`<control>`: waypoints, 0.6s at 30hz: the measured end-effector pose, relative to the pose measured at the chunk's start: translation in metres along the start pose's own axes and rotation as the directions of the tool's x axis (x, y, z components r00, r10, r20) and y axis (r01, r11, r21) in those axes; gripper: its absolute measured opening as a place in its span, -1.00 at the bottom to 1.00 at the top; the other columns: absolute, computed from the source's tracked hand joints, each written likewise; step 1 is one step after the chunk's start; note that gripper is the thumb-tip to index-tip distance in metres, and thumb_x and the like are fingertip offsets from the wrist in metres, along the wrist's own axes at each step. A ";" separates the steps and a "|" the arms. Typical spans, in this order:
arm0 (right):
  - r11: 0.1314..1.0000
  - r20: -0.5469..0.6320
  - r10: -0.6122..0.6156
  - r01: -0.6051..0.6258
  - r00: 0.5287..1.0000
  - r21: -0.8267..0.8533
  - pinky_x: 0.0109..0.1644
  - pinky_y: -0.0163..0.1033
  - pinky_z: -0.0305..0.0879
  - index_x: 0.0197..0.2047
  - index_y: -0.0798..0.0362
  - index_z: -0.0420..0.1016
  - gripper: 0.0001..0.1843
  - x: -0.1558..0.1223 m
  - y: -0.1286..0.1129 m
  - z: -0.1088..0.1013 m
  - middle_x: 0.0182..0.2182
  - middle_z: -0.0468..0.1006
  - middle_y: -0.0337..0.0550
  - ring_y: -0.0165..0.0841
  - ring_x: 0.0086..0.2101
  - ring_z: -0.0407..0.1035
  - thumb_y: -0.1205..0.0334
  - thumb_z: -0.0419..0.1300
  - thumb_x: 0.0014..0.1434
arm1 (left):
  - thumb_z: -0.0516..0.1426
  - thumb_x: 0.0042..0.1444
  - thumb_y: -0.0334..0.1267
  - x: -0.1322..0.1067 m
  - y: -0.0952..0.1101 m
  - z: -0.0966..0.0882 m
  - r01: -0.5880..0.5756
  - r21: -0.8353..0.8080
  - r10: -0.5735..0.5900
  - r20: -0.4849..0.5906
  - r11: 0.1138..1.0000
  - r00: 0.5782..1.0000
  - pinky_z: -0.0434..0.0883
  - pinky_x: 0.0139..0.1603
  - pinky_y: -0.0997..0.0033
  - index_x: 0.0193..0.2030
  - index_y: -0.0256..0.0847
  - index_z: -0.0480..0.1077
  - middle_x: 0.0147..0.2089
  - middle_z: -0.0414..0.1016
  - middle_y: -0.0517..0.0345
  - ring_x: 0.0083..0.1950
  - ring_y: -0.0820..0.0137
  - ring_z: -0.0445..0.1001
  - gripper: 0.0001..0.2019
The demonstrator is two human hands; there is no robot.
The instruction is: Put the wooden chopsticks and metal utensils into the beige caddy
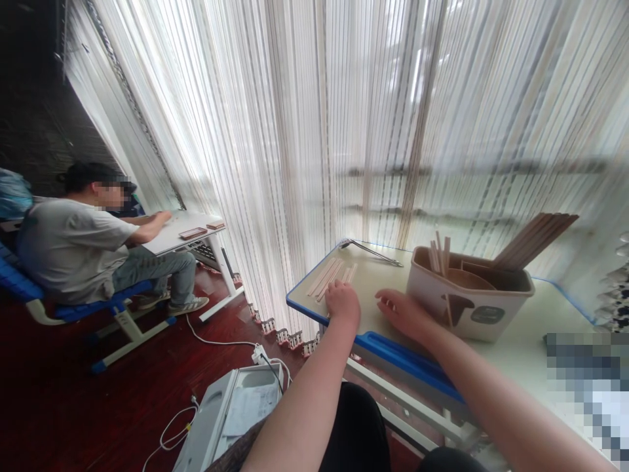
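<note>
My left hand point(343, 303) rests at the near end of a row of thin pale sticks point(325, 278) lying side by side on the table point(378, 274). Its fingers are curled down together against the sticks, and the fingertips are hidden. My right hand point(400, 314) hovers or lies low over the tabletop, its fingers loosely bent and apart with nothing between them. Just right of it stands a white bin with a tan rim point(469, 305). Short pale sticks point(441, 255) stand upright in the bin's left side, and a bundle of longer brown strips point(538, 242) leans out to the right.
A slim metal tool point(372, 252) lies at the table's back edge. A blue ledge point(403, 357) runs along the front. Left, a person point(81, 242) sits at another white desk point(187, 233). A white box point(230, 413) and cables are on the floor; a string curtain point(314, 131) hangs behind.
</note>
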State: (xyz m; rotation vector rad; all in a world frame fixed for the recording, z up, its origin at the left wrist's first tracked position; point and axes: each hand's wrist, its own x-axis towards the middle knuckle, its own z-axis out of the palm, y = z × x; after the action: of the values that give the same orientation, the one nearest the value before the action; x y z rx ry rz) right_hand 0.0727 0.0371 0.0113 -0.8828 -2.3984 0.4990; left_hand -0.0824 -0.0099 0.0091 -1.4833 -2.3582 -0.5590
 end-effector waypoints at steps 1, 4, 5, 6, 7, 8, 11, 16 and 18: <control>1.000 0.005 0.000 0.000 1.000 0.000 -0.29 -0.25 0.22 -0.13 0.02 0.36 -0.72 0.000 0.000 0.000 -0.32 0.45 -0.14 -0.39 -0.41 0.32 0.13 -0.04 0.15 | -0.13 0.10 -0.51 0.000 0.000 0.000 -0.001 0.003 0.001 0.011 1.000 1.000 0.27 -0.15 0.24 -0.24 -0.35 0.44 -0.18 0.37 -0.16 -0.09 0.18 0.30 -0.68; 1.000 0.006 -0.004 0.004 1.000 0.012 -0.30 -0.25 0.23 -0.14 0.02 0.37 -0.72 -0.002 -0.002 -0.001 -0.33 0.46 -0.14 -0.38 -0.42 0.32 0.13 -0.04 0.16 | -0.12 0.10 -0.51 0.001 0.001 -0.002 -0.009 0.007 0.009 0.032 1.000 0.999 0.27 -0.14 0.21 -0.24 -0.33 0.45 -0.19 0.37 -0.15 -0.09 0.18 0.30 -0.68; 1.000 0.004 -0.008 0.008 1.000 0.020 -0.30 -0.25 0.23 -0.15 0.02 0.37 -0.73 -0.002 -0.003 -0.002 -0.33 0.46 -0.14 -0.38 -0.42 0.32 0.14 -0.04 0.16 | -0.12 0.10 -0.52 0.001 0.002 -0.002 -0.014 0.008 0.014 0.040 1.000 0.999 0.27 -0.14 0.21 -0.24 -0.33 0.45 -0.20 0.38 -0.15 -0.09 0.18 0.31 -0.68; 0.999 0.002 -0.012 0.012 1.000 0.030 -0.30 -0.25 0.23 -0.15 0.03 0.37 -0.73 -0.003 -0.004 -0.002 -0.34 0.46 -0.14 -0.38 -0.42 0.32 0.14 -0.05 0.16 | -0.11 0.09 -0.52 0.001 0.002 -0.003 -0.018 0.011 0.017 0.046 1.000 0.999 0.27 -0.14 0.22 -0.25 -0.34 0.45 -0.21 0.38 -0.15 -0.10 0.19 0.31 -0.68; 0.999 0.000 -0.016 0.016 1.000 0.042 -0.29 -0.24 0.23 -0.16 0.04 0.38 -0.73 -0.004 -0.005 -0.003 -0.36 0.46 -0.14 -0.37 -0.42 0.32 0.14 -0.05 0.17 | -0.11 0.09 -0.53 0.002 0.002 -0.003 -0.020 0.014 0.019 0.052 1.000 0.998 0.27 -0.15 0.23 -0.25 -0.35 0.45 -0.23 0.39 -0.15 -0.11 0.20 0.32 -0.69; 0.998 -0.003 -0.016 0.016 1.000 0.055 -0.28 -0.23 0.24 -0.16 0.04 0.38 -0.72 -0.005 -0.005 -0.003 -0.37 0.46 -0.13 -0.37 -0.41 0.32 0.14 -0.06 0.17 | -0.11 0.08 -0.54 0.002 0.002 -0.003 -0.020 0.016 0.019 0.052 1.000 0.998 0.28 -0.16 0.24 -0.26 -0.36 0.45 -0.24 0.39 -0.15 -0.12 0.20 0.32 -0.69; 0.997 -0.003 -0.017 0.017 1.000 0.081 -0.25 -0.21 0.25 -0.15 0.05 0.39 -0.70 -0.006 -0.007 -0.005 -0.37 0.46 -0.12 -0.35 -0.40 0.33 0.14 -0.07 0.18 | -0.09 0.08 -0.54 0.004 0.004 -0.002 -0.014 0.007 0.014 0.025 1.000 1.000 0.27 -0.15 0.22 -0.26 -0.35 0.44 -0.25 0.40 -0.13 -0.14 0.21 0.33 -0.71; 0.995 0.019 -0.012 0.010 1.000 0.102 -0.24 -0.20 0.25 -0.17 0.06 0.41 -0.71 -0.007 -0.012 -0.004 -0.36 0.47 -0.11 -0.34 -0.39 0.33 0.15 -0.06 0.18 | -0.08 0.09 -0.53 0.002 0.006 -0.005 0.003 -0.007 -0.003 -0.005 1.000 1.000 0.27 -0.19 0.21 -0.27 -0.32 0.40 -0.27 0.40 -0.08 -0.16 0.19 0.33 -0.76; 0.993 0.025 -0.014 0.011 1.000 0.118 -0.23 -0.20 0.25 -0.16 0.06 0.41 -0.71 -0.008 -0.015 -0.004 -0.35 0.47 -0.11 -0.34 -0.38 0.33 0.16 -0.06 0.18 | -0.06 0.08 -0.53 0.000 0.005 -0.006 -0.039 -0.022 0.039 0.000 0.999 0.999 0.26 -0.18 0.23 -0.28 -0.31 0.39 -0.29 0.40 -0.05 -0.17 0.22 0.33 -0.77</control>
State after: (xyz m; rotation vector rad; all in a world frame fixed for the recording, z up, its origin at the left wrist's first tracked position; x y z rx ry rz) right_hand 0.0727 0.0215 0.0190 -0.8141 -2.3687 0.6435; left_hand -0.0779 -0.0106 0.0149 -1.5358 -2.3255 -0.5765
